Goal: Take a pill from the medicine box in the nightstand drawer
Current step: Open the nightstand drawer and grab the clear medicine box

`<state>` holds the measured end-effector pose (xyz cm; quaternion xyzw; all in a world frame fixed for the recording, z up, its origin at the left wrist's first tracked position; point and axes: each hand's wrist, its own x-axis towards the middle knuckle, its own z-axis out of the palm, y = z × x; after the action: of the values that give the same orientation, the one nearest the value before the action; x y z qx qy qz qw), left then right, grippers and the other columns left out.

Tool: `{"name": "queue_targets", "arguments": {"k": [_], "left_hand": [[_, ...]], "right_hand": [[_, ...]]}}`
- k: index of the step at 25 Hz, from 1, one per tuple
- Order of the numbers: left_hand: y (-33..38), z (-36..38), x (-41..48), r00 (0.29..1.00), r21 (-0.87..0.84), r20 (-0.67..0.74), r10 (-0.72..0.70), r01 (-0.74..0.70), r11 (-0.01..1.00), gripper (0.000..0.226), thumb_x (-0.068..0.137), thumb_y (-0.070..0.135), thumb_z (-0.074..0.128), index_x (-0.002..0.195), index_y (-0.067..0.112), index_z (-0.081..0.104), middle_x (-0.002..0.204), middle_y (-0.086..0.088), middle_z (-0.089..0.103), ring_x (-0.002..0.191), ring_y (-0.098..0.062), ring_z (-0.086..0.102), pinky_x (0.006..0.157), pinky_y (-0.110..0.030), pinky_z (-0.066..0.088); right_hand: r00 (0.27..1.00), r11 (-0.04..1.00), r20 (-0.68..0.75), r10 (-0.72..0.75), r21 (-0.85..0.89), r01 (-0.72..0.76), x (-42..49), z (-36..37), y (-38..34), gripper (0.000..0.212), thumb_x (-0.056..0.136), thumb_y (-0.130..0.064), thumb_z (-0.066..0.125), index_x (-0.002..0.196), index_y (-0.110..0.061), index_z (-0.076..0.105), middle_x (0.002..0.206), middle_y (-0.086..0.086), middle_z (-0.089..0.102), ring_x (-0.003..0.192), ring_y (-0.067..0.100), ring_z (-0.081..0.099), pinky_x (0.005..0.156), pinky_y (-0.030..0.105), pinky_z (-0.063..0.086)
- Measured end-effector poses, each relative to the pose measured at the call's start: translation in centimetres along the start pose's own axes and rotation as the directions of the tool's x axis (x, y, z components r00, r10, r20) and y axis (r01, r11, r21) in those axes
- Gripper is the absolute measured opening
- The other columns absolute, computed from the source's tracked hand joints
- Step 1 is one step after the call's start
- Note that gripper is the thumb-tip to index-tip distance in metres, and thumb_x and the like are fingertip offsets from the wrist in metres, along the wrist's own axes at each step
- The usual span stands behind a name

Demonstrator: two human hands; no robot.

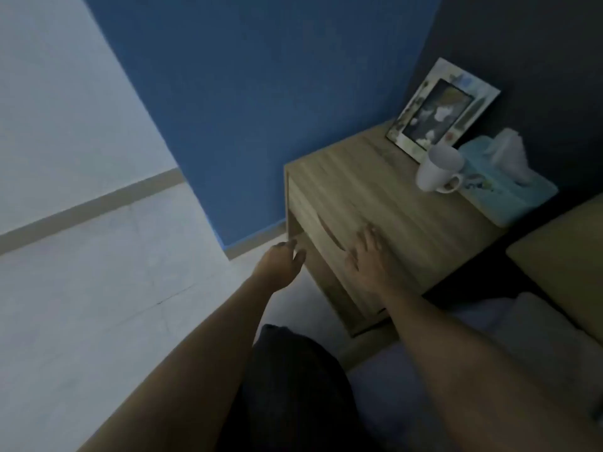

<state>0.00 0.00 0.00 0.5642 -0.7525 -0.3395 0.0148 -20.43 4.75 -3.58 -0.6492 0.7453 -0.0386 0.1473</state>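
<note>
Head view: barely begun, with the nightstand drawer [321,238] shut and the medicine box nowhere visible, presumably inside it. Left hand [280,261] loosely open and empty just beside the drawer front's lower corner; right hand [367,256] spread flat, empty, near the curved pull slot [329,234]. Left to do: opening the drawer, finding the box, taking a pill.

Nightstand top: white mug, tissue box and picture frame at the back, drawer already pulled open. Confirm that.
Wrong on the drawer: the head view shows it shut. The white mug, tissue box and picture frame do stand at the back of the nightstand.
</note>
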Motion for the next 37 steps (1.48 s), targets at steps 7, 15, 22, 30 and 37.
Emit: {"name": "queue_targets", "arguments": {"k": [7,15,22,30,37], "left_hand": [[1.5,5.7,8.5,0.976,-0.293,0.178,-0.129,0.177,0.939,0.051,0.097,0.04,0.035,0.131,0.004,0.049,0.129,-0.018,0.058,0.12,-0.031,0.053,0.099,-0.033,0.04],[2.8,9.8,13.0,0.904,-0.57,0.287,-0.316,0.427,0.702,0.042,0.093,0.032,0.05,0.12,0.002,0.059,0.104,-0.008,0.066,0.078,-0.014,0.066,0.062,-0.019,0.054],[2.6,10.1,13.9,0.917,-0.646,0.21,-0.338,0.39,0.657,0.02,0.087,0.021,0.059,0.082,0.003,0.066,0.078,-0.006,0.069,0.061,-0.008,0.066,0.041,-0.007,0.046],[-1.6,8.9,10.9,0.918,-0.59,0.213,-0.334,0.394,0.705,0.027,0.08,0.035,0.066,0.074,0.009,0.069,0.07,-0.003,0.074,0.073,-0.017,0.071,0.063,-0.023,0.055],[-7.5,7.2,7.7,0.872,-0.643,0.252,-0.42,0.475,0.6,0.029,0.072,0.033,0.069,0.072,0.004,0.069,0.065,-0.008,0.075,0.068,-0.022,0.074,0.079,-0.038,0.059]], "right_hand": [[0.999,0.999,-0.003,0.051,-0.015,-0.051,1.3,3.2,5.1,0.065,0.093,-0.05,0.012,0.149,-0.019,0.01,0.16,0.007,0.007,0.147,0.02,0.004,0.118,0.044,0.019],[0.996,0.998,-0.069,0.053,-0.011,-0.054,1.4,4.2,5.6,0.059,0.095,-0.045,0.014,0.149,-0.02,0.011,0.159,0.006,0.012,0.146,0.02,0.014,0.115,0.038,0.018],[0.994,0.999,-0.105,0.042,-0.004,-0.043,1.6,4.3,5.8,0.062,0.093,-0.046,0.01,0.148,-0.018,0.016,0.159,0.007,0.015,0.146,0.02,0.014,0.115,0.038,0.014],[0.995,0.998,-0.088,0.043,-0.031,-0.046,1.6,4.4,6.3,0.059,0.095,-0.044,0.014,0.148,-0.019,0.012,0.159,0.007,0.012,0.145,0.022,0.015,0.113,0.038,0.016],[0.994,0.998,-0.09,0.054,-0.039,-0.057,1.6,4.3,5.9,0.059,0.094,-0.042,0.016,0.148,-0.017,0.015,0.159,0.007,0.012,0.145,0.023,0.018,0.114,0.044,0.022]]}}
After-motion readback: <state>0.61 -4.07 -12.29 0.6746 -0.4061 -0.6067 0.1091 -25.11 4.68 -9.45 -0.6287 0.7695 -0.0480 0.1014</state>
